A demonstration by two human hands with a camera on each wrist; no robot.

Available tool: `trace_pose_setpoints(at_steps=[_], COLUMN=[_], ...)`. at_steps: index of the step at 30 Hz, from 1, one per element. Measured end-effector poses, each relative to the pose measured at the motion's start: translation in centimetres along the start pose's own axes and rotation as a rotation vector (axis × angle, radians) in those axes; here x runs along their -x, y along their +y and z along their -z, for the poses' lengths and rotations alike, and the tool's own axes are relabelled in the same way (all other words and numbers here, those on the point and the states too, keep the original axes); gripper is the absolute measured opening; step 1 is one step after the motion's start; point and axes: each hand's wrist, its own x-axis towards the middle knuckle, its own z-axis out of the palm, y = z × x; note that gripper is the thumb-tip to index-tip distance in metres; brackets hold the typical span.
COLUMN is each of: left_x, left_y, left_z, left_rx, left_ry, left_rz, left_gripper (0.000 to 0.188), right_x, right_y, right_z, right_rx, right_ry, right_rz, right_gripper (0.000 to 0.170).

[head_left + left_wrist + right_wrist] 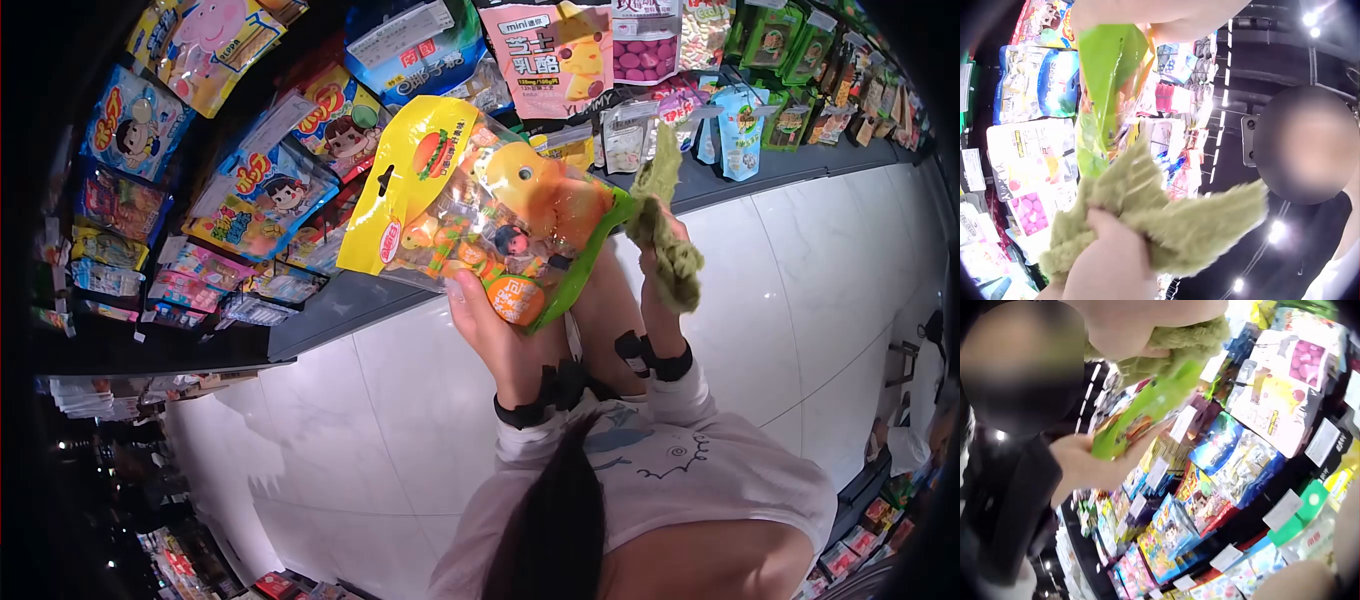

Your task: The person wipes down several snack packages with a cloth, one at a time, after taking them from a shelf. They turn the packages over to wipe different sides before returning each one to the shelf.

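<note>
My left hand [490, 325] grips a clear candy bag [425, 215] by its lower edge, thumb on its front. The bag has a yellow header, a green side edge and a duck print, with small wrapped pieces showing inside. To its right, my right hand [664, 240] holds a fuzzy olive-green cloth [675, 265], bunched up beside the bag's green edge. In the left wrist view the cloth [1191, 231] spreads out from the right hand's fingers just below the bag [1110, 81]. The right wrist view has the cloth [1179, 347] bunched under that hand.
Snack shelves curve around the front and left, hung with pouches such as a pink cheese pouch [548, 60] and blue candy bags [262, 190]. A dark shelf edge [345, 315] borders the pale tiled floor [330, 440]. Another person [920, 400] is at the far right.
</note>
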Motion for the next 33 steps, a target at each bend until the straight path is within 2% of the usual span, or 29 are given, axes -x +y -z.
trace_pose_setpoints(at_steps=[2, 5, 6, 8, 9, 12, 13, 15, 16, 17, 18, 21, 23, 24, 27, 29, 30, 31, 33], left_x=[0.1, 0.3, 0.4, 0.1, 0.1, 0.1, 0.1, 0.3, 0.2, 0.4, 0.6, 3.0, 3.7, 3.2, 2.8, 2.1, 1.8, 1.7, 1.8], left_y=[0.0, -0.3, -0.6, -1.3, -1.4, -0.8, -1.0, -1.8, -1.6, -2.0, -1.7, -1.0, -0.2, 1.1, 0.6, 0.1, 0.0, -0.1, 0.0], left_z=[-0.1, -1.0, -1.1, -0.4, -0.1, 0.0, -0.3, -1.1, -0.7, 0.7, 1.7, 2.5, 1.1, 0.5, 1.9, 3.6, 3.9, 3.9, 3.6], left_rx=[0.011, 0.060, 0.101, 0.135, 0.086, -0.089, -0.169, -0.322, -0.360, -0.379, -0.398, -0.046, 0.329, 0.269, 0.240, 0.201, 0.182, 0.162, 0.125], left_ry=[-0.020, -0.070, -0.086, -0.139, -0.178, -0.305, -0.239, -0.103, -0.157, -0.268, -0.378, -0.446, -0.214, -0.248, -0.175, -0.169, -0.169, -0.200, -0.263], left_rz=[0.034, 0.076, 0.103, 0.149, 0.140, 0.105, 0.030, -0.122, -0.154, -0.132, -0.108, 0.104, 0.314, 0.344, 0.363, 0.312, 0.286, 0.277, 0.260], left_gripper=[0.045, 0.043, 0.040, 0.034, 0.038, 0.052, 0.056, 0.063, 0.079, 0.071, 0.064, 0.064, 0.064, 0.064, 0.063, 0.061, 0.060, 0.056, 0.052], right_x=[0.0, 1.4, 2.6, 3.6, 3.5, 2.4, 2.4, 2.5, 2.8, 3.2, 3.7, 2.3, 2.0, 1.9, 1.9, 1.2, 0.9, 0.3, -0.7], right_y=[-0.7, -4.0, -2.4, -1.3, -1.7, -3.0, -3.0, -2.9, -2.8, -2.7, -3.1, -4.4, -5.6, -5.6, -6.0, -6.3, -5.4, -5.1, -5.2], right_z=[0.8, -0.5, -0.3, -0.5, -1.0, -1.5, -1.6, -0.6, -0.1, 0.3, 0.2, -0.2, 0.4, 0.5, 0.9, 1.1, 0.1, 0.1, 0.0], right_rx=[-0.104, -1.280, -1.174, -0.988, -0.894, -0.761, -0.743, -0.038, 0.040, 0.118, -0.080, 0.058, 0.231, 0.228, 0.220, 0.213, 0.114, 0.079, 0.285], right_ry=[-0.058, -0.193, -0.259, -0.294, -0.308, -0.196, -0.164, -0.247, -0.266, -0.277, -0.275, -0.463, -0.655, -0.660, -0.662, -0.626, -0.408, -0.323, -0.224], right_rz=[-0.396, -0.804, -0.644, -0.547, -0.494, -0.541, -0.555, -0.141, -0.055, 0.033, -0.009, 0.635, 0.624, 0.615, 0.546, 0.469, 0.488, 0.357, 0.347], right_gripper=[0.040, 0.048, 0.054, 0.050, 0.048, 0.046, 0.045, 0.038, 0.034, 0.031, 0.027, 0.027, 0.029, 0.028, 0.025, 0.025, 0.024, 0.027, 0.033])
